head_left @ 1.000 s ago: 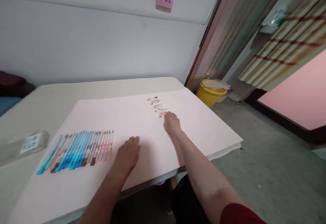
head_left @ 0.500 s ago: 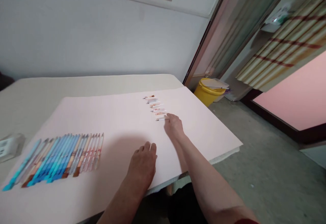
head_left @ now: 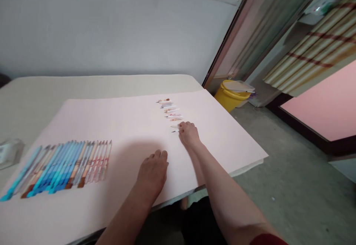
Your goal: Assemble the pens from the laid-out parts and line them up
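My right hand (head_left: 189,133) is low over the pale sheet (head_left: 133,122), its fingers closed around the back end of a slim pen (head_left: 174,131) with a dark tip pointing left. A pale tapered piece (head_left: 175,127) shows just beyond that tip; the fingers cover the rest of both. Farther back, several slim pens or pen parts (head_left: 172,115) lie crosswise in a column. My left hand (head_left: 154,170) rests palm down on the sheet with its fingers stretched forward, holding nothing. To its left is a neat row of blue, brown and clear pens (head_left: 66,165).
A white box-like object (head_left: 10,153) sits at the table's left edge. The white table (head_left: 111,85) meets a wall behind. A yellow bucket (head_left: 229,98) stands on the floor beyond the right corner, near a striped curtain (head_left: 311,55).
My right hand has shifted slightly at the near end of the column, and a pale tapered piece now shows beside the dark tip. My left hand stays on the sheet. The view has tilted slightly.
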